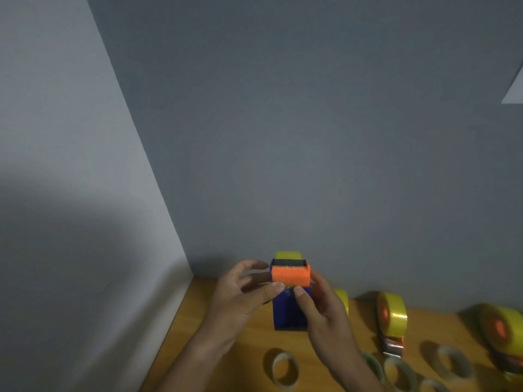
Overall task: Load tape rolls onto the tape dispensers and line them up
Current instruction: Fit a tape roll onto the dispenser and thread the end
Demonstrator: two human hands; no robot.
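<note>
A blue tape dispenser with an orange front piece is held up above the wooden table, and a yellow tape roll shows behind its top. My left hand grips its left side, thumb under the orange piece. My right hand grips its right side, thumb on the blue body. Two loaded dispensers with yellow rolls stand at the right, one nearer and one at the frame edge. Another yellow roll peeks out behind my right hand.
Several loose tape rolls lie on the wooden table near the bottom, one below the held dispenser and others to the right. Grey walls meet in a corner at the table's far left.
</note>
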